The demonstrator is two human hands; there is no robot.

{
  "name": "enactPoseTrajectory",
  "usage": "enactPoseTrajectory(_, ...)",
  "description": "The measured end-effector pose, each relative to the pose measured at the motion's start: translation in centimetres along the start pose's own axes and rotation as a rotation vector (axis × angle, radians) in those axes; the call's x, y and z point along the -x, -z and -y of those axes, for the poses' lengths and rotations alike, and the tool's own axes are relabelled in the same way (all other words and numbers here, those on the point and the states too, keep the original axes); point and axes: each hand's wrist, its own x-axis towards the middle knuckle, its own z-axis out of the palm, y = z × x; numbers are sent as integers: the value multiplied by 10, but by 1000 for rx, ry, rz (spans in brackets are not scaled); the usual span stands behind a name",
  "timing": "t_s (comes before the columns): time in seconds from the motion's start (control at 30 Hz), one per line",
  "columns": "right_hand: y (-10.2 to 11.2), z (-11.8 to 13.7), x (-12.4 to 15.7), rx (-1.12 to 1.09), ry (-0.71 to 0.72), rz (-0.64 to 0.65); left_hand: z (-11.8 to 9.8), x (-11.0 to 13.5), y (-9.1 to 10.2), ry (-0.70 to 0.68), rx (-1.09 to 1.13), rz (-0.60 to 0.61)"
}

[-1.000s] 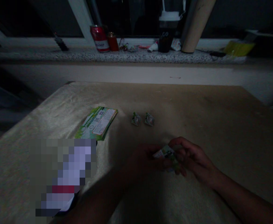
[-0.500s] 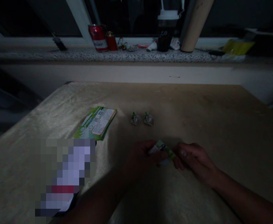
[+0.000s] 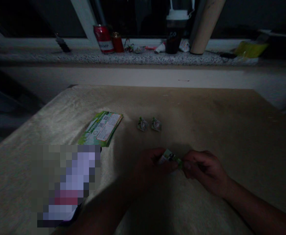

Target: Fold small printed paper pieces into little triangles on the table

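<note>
A small green-and-white piece of printed paper point(image 3: 168, 155) is held above the table, near its front. My left hand point(image 3: 155, 164) grips it from the left, thumb across its face. At its right end, the fingertips of my right hand point(image 3: 203, 168) are pinched together on the paper's edge. Beyond my hands lie two small folded pieces of similar print, one folded piece point(image 3: 142, 124) on the left and another folded piece point(image 3: 156, 124) on the right. A stack of green printed leaflets point(image 3: 103, 128) rests farther left. Dim light hides the fine detail of the folds.
A lit phone point(image 3: 76, 182), blurred into blocks, lies at the left near my forearm. Behind the table point(image 3: 206, 111), a stone windowsill point(image 3: 138, 59) carries a red can point(image 3: 104, 39), an orange-red container point(image 3: 117, 42), a dark lidded cup point(image 3: 174, 34) and a wooden cylinder point(image 3: 205, 27).
My right hand's fingers have drawn in tighter at the paper's right end, and my left thumb has shifted slightly right. The folded pieces and leaflets stay where they were.
</note>
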Motion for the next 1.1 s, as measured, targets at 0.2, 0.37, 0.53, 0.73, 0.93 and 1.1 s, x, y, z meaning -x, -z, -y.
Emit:
enactPoseTrajectory(0.2,1,0,0,-34,44,11,-5,-2,0,88,49,90)
enactPoseTrajectory(0.37,1,1,0,-99,62,5,-7,-3,0,76,148,116)
enactPoseTrajectory(0.53,0,2,-1,-146,48,48,-6,-2,1,83,155,121)
enactPoseTrajectory(0.73,-1,2,0,-276,-28,82,-6,0,0,124,141,132)
enactPoseTrajectory(0.93,-2,1,3,-337,-90,64,-7,2,0,125,98,152)
enactPoseTrajectory(1.1,-2,2,4,-411,-120,59,-12,2,-1,123,90,193)
